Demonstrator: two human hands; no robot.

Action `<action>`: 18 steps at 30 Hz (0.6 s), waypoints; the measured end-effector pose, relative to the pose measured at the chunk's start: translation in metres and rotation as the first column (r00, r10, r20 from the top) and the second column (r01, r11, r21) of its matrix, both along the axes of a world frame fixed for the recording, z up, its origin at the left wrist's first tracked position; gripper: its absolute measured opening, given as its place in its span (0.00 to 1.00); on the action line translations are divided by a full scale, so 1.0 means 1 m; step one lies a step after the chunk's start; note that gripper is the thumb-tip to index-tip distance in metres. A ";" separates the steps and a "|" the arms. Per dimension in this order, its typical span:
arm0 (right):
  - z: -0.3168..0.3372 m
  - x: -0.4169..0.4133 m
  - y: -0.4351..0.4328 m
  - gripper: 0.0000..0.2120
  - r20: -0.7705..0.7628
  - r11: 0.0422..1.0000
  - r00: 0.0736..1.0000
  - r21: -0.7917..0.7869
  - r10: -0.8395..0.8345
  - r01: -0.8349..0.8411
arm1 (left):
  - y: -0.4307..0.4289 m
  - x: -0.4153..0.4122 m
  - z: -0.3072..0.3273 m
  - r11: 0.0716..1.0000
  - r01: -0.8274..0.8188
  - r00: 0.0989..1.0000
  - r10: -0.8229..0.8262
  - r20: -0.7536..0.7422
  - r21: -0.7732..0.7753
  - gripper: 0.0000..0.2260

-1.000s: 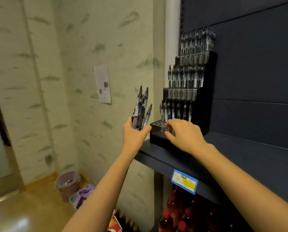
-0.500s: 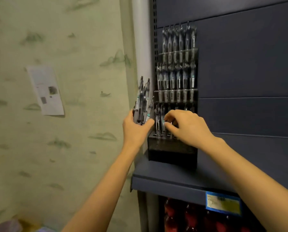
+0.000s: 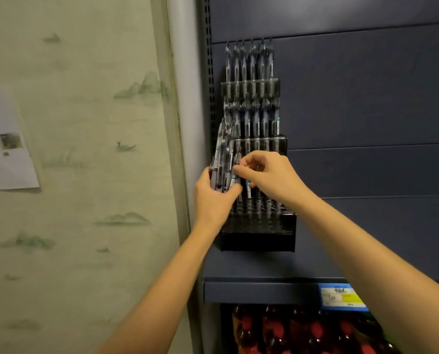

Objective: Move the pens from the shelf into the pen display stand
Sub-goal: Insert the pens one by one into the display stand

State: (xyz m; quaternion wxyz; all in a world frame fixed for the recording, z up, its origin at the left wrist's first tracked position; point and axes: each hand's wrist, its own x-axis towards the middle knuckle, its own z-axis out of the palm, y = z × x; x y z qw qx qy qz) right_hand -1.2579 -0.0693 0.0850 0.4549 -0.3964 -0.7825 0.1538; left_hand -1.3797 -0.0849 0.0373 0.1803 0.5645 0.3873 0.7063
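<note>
The right hand [image 3: 272, 177] has left the stand's front row and crossed to the bundle of pens [image 3: 222, 172], where thumb and forefinger pinch one pen [image 3: 238, 157]. The left hand [image 3: 213, 200] is wrapped round the upright bundle, too blurred to count, just left of the stand [image 3: 258, 238]. That's one black stand with three tiers: six pens in the top row [image 3: 249, 62], and the lowest row is partly hidden by the hands. It sits on the shelf [image 3: 259, 290], with a price tag [image 3: 342, 297] on the edge and red bottles [image 3: 302, 330] below.

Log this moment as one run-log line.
left hand: grips pen bundle | right hand: pinches one pen in it | display stand: lowest tier partly filled
</note>
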 end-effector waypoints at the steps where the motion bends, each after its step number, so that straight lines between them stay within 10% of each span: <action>1: 0.001 -0.001 0.000 0.08 -0.011 1.000 1.000 -0.030 0.004 -0.004 | 0.001 0.000 0.000 1.000 0.012 1.000 -0.012 0.000 0.000 0.14; 14: 0.027 -0.012 0.008 0.05 -0.091 0.996 0.992 0.005 -0.089 0.090 | 0.013 -0.012 0.000 0.999 0.041 0.998 -0.040 0.048 -0.017 0.11; 18: 0.038 -0.007 0.011 0.05 -0.156 0.992 0.982 0.048 -0.109 0.118 | 0.014 -0.018 -0.003 0.999 -0.012 0.999 0.013 0.029 -0.049 0.24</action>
